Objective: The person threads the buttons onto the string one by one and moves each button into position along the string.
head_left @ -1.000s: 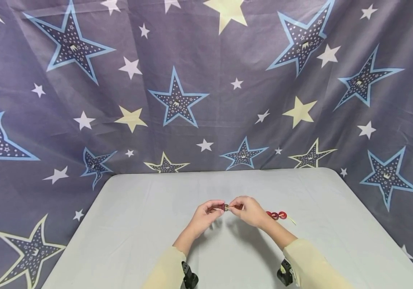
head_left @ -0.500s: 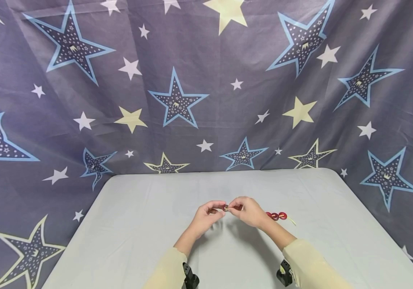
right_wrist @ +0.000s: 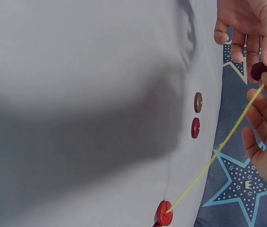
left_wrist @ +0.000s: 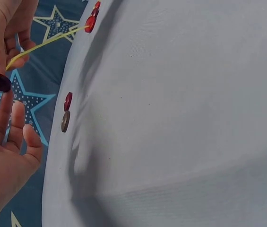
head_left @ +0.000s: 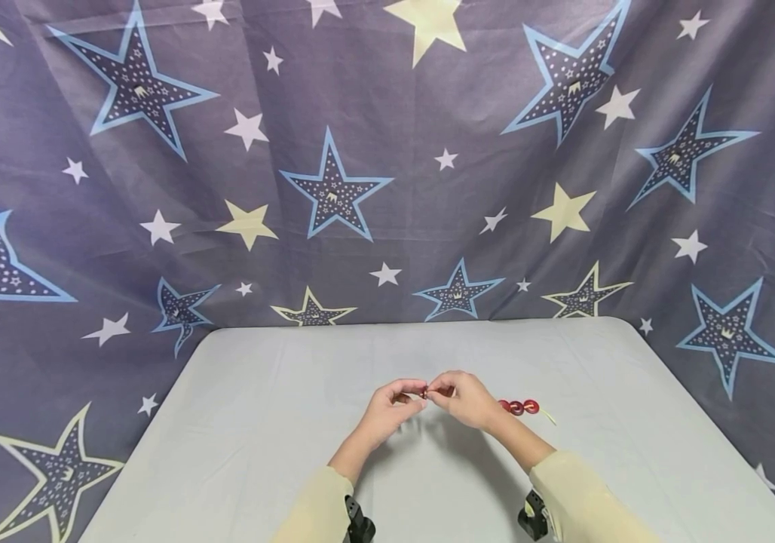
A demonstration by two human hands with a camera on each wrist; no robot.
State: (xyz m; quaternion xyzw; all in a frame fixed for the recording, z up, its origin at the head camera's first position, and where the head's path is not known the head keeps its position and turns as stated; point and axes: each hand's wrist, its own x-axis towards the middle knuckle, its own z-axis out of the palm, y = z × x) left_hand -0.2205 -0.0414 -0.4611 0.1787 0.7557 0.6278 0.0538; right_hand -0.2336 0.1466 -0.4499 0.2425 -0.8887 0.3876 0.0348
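Observation:
A dark red button [right_wrist: 260,71] is pinched between the thumb and fingers of my left hand [head_left: 384,411]. Right up against it, my right hand [head_left: 467,397] pinches the yellow string [right_wrist: 218,149] at the button. From there the string runs taut to a row of strung red buttons [head_left: 517,407] lying on the table, right of the hands in the head view. Whether the string passes through the held button is hidden by the fingertips. Both hands are above the table, fingertips close together.
A brown button [right_wrist: 198,102] and a loose red button [right_wrist: 195,127] lie on the pale table [head_left: 279,422] near the hands. The short string end [head_left: 548,416] trails beyond the strung row. A star-patterned cloth [head_left: 333,264] hangs behind the table.
My left hand has shifted slightly right, toward the right hand, and the gap between the fingertips has narrowed. The right hand barely moves. The strung buttons stay in place.

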